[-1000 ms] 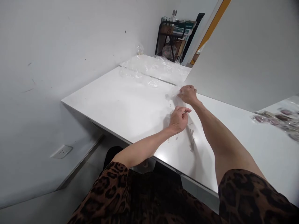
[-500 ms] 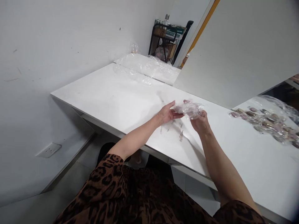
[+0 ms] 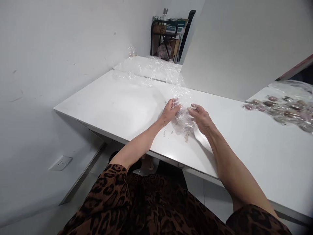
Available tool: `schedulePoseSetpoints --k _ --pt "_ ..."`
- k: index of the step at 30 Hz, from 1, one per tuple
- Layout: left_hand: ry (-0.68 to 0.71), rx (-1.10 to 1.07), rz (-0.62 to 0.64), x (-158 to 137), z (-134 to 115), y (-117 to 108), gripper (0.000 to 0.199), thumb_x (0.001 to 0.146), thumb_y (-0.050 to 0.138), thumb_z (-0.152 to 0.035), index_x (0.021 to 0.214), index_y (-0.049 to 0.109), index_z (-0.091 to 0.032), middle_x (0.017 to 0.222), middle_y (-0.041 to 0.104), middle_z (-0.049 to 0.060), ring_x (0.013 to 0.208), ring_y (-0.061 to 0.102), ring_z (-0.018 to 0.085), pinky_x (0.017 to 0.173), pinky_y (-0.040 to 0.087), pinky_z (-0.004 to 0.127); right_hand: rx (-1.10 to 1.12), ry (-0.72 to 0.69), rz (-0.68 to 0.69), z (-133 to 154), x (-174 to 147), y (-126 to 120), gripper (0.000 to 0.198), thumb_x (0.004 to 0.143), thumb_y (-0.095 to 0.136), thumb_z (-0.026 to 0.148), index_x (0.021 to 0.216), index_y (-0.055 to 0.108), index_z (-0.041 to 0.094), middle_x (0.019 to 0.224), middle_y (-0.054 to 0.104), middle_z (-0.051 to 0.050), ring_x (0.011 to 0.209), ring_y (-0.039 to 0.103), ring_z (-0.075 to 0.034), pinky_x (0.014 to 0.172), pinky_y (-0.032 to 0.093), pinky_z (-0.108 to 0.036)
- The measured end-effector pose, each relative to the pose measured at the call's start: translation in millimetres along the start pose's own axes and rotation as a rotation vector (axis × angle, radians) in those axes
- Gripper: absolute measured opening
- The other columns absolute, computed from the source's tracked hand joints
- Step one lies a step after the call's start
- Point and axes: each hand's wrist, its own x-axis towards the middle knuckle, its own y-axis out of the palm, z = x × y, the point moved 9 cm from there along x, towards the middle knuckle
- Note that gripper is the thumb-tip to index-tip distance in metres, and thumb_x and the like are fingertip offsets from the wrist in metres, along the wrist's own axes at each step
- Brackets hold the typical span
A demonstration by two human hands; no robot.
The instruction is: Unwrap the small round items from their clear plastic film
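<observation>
Clear crinkled plastic wrap (image 3: 184, 125) lies bunched between my two hands over the white table (image 3: 137, 112). My left hand (image 3: 170, 111) is closed on the wrap, its thumb and fingers pinching the near bundle. Something pale and pinkish seems to sit inside, but the folds hide what it is. Just to the right of the bundle is my right hand (image 3: 201, 119), fingers apart and fingertips at the wrap's edge. From the bundle the film stretches away toward the back of the table.
Several wrapped stones or stone-like pieces (image 3: 288, 111) lie on the right of the table. A large pale panel (image 3: 225, 52) stands behind it. A black shelf cart (image 3: 163, 36) is at the back, and a wall (image 3: 61, 49) borders the left.
The compact wrapped bundle has come down and left toward the table. A long stretch of film now trails behind it, and my right hand's fingers have come apart.
</observation>
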Motion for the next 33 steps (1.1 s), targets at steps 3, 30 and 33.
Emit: schedulePoseSetpoints --k 3,30,33 --pt "-0.028 0.005 0.082 0 2 6 0.043 0.087 0.075 -0.023 0.127 0.06 -0.022 0.094 0.065 0.0 0.075 0.058 0.01 0.07 0.045 0.023 0.033 0.054 -0.021 -6 -1 -2 0.058 0.045 0.102 0.047 0.087 0.071 0.023 0.078 0.068 0.0 0.07 0.06 -0.015 0.061 0.046 -0.027" --pt "-0.113 0.41 -0.094 -24 -7 10 0.045 0.078 0.077 -0.019 0.122 0.068 -0.02 0.117 0.071 0.01 0.106 0.069 0.025 0.096 0.054 0.039 -0.055 -0.336 0.192 59 -36 28 0.053 0.091 0.062 0.075 0.093 0.079 0.025 0.115 0.078 -0.008 0.119 0.068 -0.028 0.094 0.055 -0.041" --pt "-0.304 0.21 -0.203 -15 -6 -8 0.018 0.08 0.063 -0.006 0.095 0.067 -0.015 0.089 0.068 0.006 0.075 0.067 0.015 0.08 0.054 0.032 0.025 -0.286 0.096 52 -25 14 0.05 0.089 0.067 0.072 0.091 0.077 0.024 0.113 0.078 -0.009 0.112 0.069 -0.025 0.09 0.054 -0.038"
